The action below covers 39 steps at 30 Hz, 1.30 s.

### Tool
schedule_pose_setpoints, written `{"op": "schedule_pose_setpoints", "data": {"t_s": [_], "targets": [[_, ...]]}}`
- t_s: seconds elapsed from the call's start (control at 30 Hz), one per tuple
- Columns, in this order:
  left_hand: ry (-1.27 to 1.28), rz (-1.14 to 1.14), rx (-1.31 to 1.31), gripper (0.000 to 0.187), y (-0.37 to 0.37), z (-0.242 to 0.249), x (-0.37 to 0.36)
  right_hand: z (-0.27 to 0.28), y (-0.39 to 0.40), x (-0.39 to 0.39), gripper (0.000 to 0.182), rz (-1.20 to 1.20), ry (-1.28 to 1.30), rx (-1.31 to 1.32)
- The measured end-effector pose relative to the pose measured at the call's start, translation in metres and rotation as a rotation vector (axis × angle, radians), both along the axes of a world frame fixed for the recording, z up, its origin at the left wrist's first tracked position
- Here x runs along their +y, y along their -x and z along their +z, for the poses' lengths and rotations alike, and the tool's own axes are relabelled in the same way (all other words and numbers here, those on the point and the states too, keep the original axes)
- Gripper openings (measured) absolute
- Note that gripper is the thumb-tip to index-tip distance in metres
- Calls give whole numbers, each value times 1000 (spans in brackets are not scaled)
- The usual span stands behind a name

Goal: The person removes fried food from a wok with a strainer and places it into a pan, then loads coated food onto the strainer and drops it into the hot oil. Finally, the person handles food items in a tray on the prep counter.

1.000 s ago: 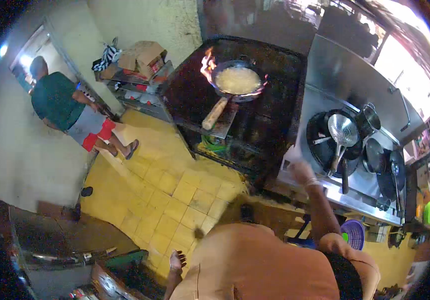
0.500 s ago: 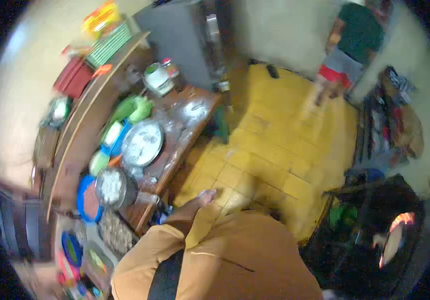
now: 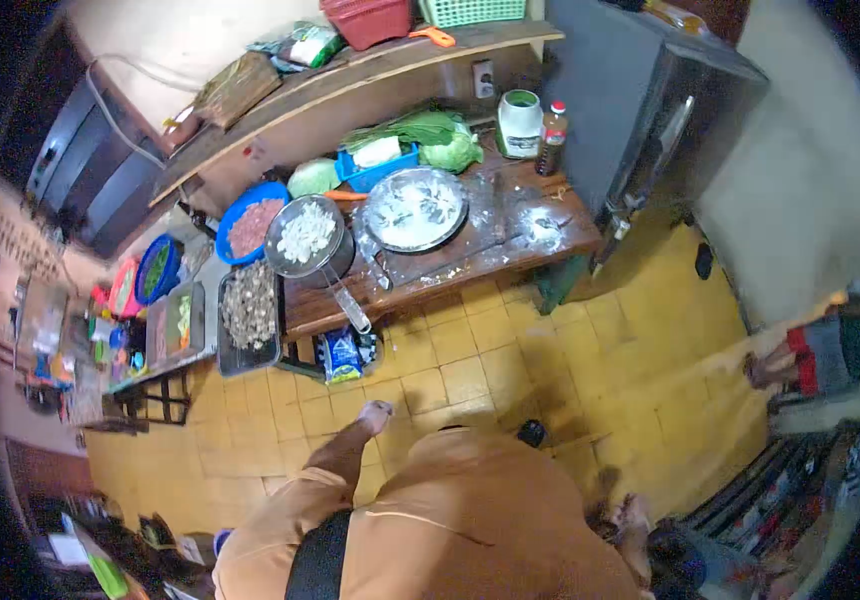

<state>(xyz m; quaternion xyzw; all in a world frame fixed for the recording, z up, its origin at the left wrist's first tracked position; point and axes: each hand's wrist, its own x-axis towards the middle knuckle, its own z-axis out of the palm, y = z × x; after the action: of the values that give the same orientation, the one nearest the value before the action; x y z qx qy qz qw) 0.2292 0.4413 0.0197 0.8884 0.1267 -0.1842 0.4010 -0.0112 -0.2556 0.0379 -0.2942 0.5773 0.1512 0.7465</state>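
My left hand (image 3: pixel 377 415), whitish as if dusted with flour, hangs over the yellow floor below the table's front edge, apart from everything. Its fingers are too small to make out clearly. At lower right, beside my orange shirt, my right hand (image 3: pixel 632 515) is low with its fingers apart and nothing seen in it. Ahead on the wooden table stand a round metal tray (image 3: pixel 416 210) coated in white powder and a handled strainer (image 3: pixel 308 236) with white pieces, resting on a pot. A blue basin (image 3: pixel 230 222) of pinkish minced food is to their left.
A grey tray (image 3: pixel 250 318) of brownish pieces adjoins the table. Cabbage (image 3: pixel 452 150), a white jar (image 3: pixel 520 125) and a sauce bottle (image 3: pixel 552 140) stand at the back. A refrigerator (image 3: pixel 640 110) is at right. Another person's legs (image 3: pixel 790 362) show at far right. A blue packet (image 3: pixel 344 355) lies below.
The view has swung right to left, so the table now lies ahead and the person is at the far right edge. My right hand has come into clearer view; the left still hangs down.
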Motion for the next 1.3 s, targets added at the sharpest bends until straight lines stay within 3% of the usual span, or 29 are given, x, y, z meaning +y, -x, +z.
{"op": "schedule_pose_setpoints", "data": {"t_s": [0.07, 0.13, 0.2, 0.3, 0.43, 0.5, 0.57, 0.67, 0.73, 0.77, 0.83, 0.87, 0.9, 0.93, 1.0, 1.03, 1.07, 1.13, 1.2, 1.3], "targets": [[-67, 73, 45, 29, 14, 14, -12, 15, -67, -18, 30, 475, 668, -28], [-135, 134, 95, 33, 24, 35, -27, -60, -123, -86, 28, 1225, 1141, -86], [-183, 356, 138, 35, 36, 57, -39, -66, -180, -86, 28, 1597, 1168, -241], [27, 592, 143, 41, 72, 24, -26, -44, -249, -32, 28, 1776, 1175, -265], [325, 912, 271, 44, 115, 35, -16, -47, -293, 53, 29, 1958, 1079, -351], [343, 951, 367, 45, 140, 42, -15, -133, -284, 47, 27, 1285, 866, -563], [361, 1028, 455, 47, 157, 36, 8, -54, -293, 125, 20, 1970, 1099, -416], [432, 1076, 384, 45, 175, 39, 19, -39, -296, 144, 20, 2096, 872, -386], [555, 1245, 344, 40, 173, 56, 29, -32, -313, 158, 20, 2153, 848, -399], [573, 1271, 320, 40, 175, 39, 45, -28, -328, 168, 20, 2188, 855, -417], [132, 876, 122, 43, 208, -7, 65, -25, -358, 186, 20, 2297, 882, -460], [138, 920, 130, 43, 213, 4, 59, -27, -374, 195, 21, 2368, 903, -496], [300, 1121, 160, 43, 203, 31, 57, -29, -391, 206, 21, 2460, 934, -550], [466, 1320, 174, 44, 197, 54, 58, -32, -409, 220, 21, 2564, 983, -623], [471, 1382, 50, 45, 210, 29, 65, -41, -447, 248, 22, 2803, 1161, -922], [285, 1217, 16, 47, 214, 28, 67, -50, -467, 263, 22, 2877, 1315, -1154], [98, 1075, 1, 50, 226, 28, 62, -47, -486, 282, 22, 2769, 1262, -1471], [171, 1413, 137, 53, 240, 18, 38, -40, -526, 319, 23, 2459, 1193, -2097], [84, 1467, -193, 54, 261, 6, -8, -32, -557, 371, 23, 2755, 929, -1742], [27, 1832, -99, 48, 280, 12, -98, -37, -584, 444, 24, 2960, 703, -1222]]}}
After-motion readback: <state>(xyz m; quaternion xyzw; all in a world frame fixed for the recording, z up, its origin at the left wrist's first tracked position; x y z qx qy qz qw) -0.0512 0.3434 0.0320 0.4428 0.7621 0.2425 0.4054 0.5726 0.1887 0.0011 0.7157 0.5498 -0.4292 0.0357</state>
